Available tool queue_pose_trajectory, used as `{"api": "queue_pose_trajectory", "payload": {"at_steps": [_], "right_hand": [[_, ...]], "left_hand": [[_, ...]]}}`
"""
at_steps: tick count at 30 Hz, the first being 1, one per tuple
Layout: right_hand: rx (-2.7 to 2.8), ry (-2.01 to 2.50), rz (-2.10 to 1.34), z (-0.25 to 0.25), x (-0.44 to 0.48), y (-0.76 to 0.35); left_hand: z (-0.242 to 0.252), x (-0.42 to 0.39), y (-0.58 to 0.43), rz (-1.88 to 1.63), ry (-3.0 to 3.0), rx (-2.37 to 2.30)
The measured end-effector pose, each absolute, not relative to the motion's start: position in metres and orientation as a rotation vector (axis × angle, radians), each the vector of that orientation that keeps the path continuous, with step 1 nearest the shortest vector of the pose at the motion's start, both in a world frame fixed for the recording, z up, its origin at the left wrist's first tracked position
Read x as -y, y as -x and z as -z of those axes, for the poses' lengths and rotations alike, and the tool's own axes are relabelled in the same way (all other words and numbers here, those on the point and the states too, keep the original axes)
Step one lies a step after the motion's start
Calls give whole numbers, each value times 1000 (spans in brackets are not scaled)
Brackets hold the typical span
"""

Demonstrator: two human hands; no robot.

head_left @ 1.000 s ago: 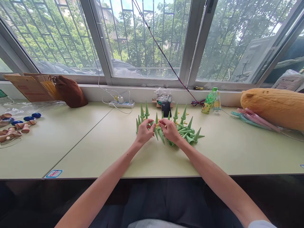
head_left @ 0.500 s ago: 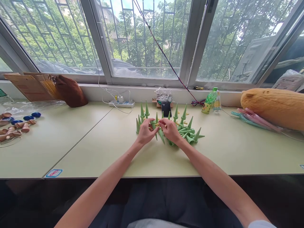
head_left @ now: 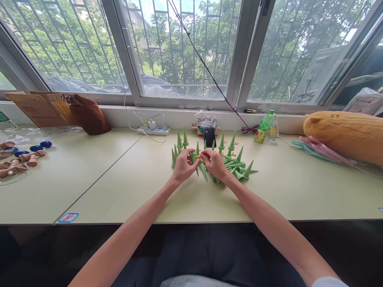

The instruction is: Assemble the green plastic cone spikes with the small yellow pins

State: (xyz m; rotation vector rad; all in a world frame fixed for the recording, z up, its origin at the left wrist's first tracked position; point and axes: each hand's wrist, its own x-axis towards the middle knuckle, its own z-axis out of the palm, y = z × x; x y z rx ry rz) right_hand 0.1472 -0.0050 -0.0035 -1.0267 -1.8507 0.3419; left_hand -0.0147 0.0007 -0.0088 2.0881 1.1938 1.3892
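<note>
One green cone (head_left: 195, 158) gripped between left hand (head_left: 183, 167) and right hand (head_left: 216, 165) – fingers of both curled shut on it – held low over the table (head_left: 134, 183), surrounded by the cone pile (head_left: 239, 169).

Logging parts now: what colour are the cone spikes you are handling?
The cone spikes are light green; clearest in the head view.

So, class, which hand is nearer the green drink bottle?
Right. The right hand, on the green cones, sits below-left of the bottle; the left hand is farther left.
</note>
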Motion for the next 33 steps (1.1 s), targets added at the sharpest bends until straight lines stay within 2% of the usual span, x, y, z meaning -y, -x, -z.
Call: {"api": "queue_pose_trajectory", "payload": {"at_steps": [33], "right_hand": [[1806,1155,-270,5,3,-149]], "left_hand": [[5,5,13,-1391,-2170,-1136]]}}
